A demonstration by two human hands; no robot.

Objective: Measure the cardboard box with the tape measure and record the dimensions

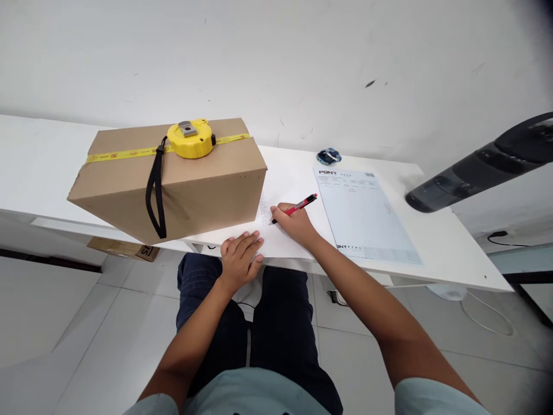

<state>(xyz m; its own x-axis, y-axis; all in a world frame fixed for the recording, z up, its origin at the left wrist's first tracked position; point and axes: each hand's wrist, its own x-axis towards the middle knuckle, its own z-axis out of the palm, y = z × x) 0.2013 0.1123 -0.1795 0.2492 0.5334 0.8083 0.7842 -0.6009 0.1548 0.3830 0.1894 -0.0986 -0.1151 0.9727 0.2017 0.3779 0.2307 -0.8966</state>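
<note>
My right hand (296, 223) grips a red and black pen (302, 204), its tip on a white sheet of paper (283, 245) that bears faint handwriting. Fingers apart, my left hand (242, 256) lies flat at the near edge of that sheet. Just beyond it stands a brown cardboard box (207, 202) with yellow tape along its top. On the box rests a yellow tape measure (190, 139), its black wrist strap (156, 184) hanging down the front. A printed form (367, 219) headed "PONY" lies right of my right hand.
A small dark blue crumpled item (329, 156) sits by the wall behind the form. At the right, a dark cylindrical object (479, 167) juts in over the white desk (449, 242). Another cardboard box (123, 248) is below the desk at left.
</note>
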